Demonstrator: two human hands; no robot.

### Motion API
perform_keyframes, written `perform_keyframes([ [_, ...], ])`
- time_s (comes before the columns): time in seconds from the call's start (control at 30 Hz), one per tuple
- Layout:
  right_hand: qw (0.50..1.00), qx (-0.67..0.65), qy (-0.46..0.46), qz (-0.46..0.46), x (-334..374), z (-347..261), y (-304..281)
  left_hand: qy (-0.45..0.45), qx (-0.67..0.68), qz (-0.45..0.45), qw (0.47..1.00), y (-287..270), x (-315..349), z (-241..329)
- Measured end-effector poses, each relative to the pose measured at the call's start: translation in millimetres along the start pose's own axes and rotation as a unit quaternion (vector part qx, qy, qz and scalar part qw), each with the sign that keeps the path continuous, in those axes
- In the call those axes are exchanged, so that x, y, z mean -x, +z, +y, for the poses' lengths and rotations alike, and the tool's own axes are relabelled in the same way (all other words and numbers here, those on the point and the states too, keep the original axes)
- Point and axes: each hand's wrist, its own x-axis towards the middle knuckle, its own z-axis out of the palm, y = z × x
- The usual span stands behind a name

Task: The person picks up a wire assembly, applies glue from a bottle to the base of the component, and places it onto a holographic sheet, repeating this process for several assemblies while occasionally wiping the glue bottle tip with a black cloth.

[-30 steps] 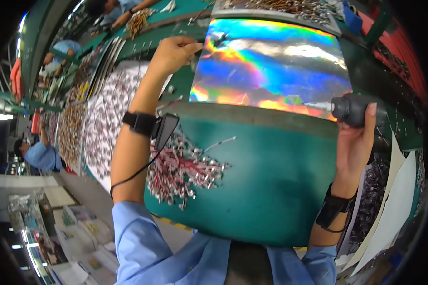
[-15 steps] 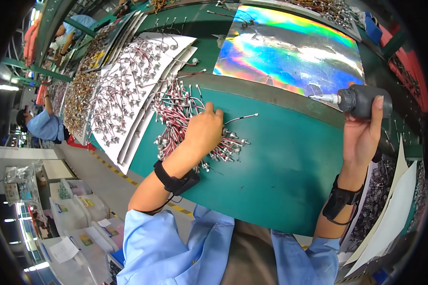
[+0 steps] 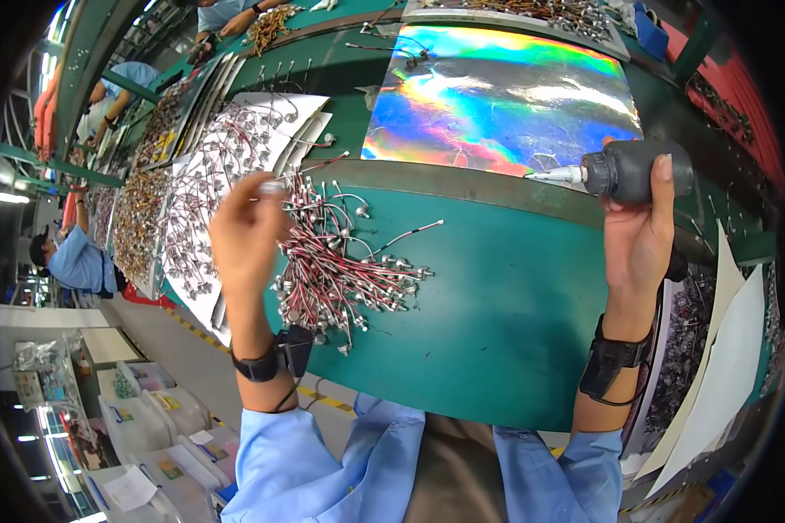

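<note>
Glue bottle (image 3: 635,171), dark grey with a pale nozzle, lies on its side in the right hand (image 3: 638,234), whose fingers are wrapped closed around its body. Its long axis runs nearly level across the view, and the nozzle tip points to the person's left, ending at the near edge of the iridescent sheet (image 3: 506,96) spread on the far part of the green desk (image 3: 515,305). The right hand holds it above the desk's right side, well apart from the wires.

Raised over the left part of the desk, the left hand (image 3: 244,234) has its fingertips pressed together, pinching one small metal-tipped wire piece (image 3: 272,186) at the top of the hand. Just beside it, to the right, a loose heap of red-and-white wire pieces (image 3: 340,266) lies on the desk, their strands fanning in many directions. White cards (image 3: 235,166) strung with similar wires lie overlapping behind the left hand.
</note>
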Motion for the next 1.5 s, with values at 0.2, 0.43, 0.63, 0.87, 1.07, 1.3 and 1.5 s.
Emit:
perform_keyframes([
  [0.2,1.0,-0.002,0.004,0.013,4,2,11,0.037,0.352,0.049,0.934,14,18,22],
  [0.43,1.0,0.0,0.003,0.016,4,7,13,-0.065,0.552,-0.036,0.831,90,38,4],
  [0.63,1.0,0.025,0.017,-0.001,8,16,14,-0.243,0.536,-0.15,0.794,126,68,-15],
  [0.87,0.984,0.163,0.03,-0.064,22,36,22,-0.264,0.589,-0.209,0.735,129,73,-27],
  [1.07,0.975,0.204,0.027,-0.086,27,50,23,-0.266,0.616,-0.161,0.723,126,72,-19],
  [1.3,0.971,0.212,-0.026,-0.107,35,54,30,-0.173,0.53,-0.174,0.812,127,75,-26],
  [1.5,0.964,0.238,-0.06,-0.104,40,56,33,-0.179,0.543,-0.143,0.808,126,76,-23],
])
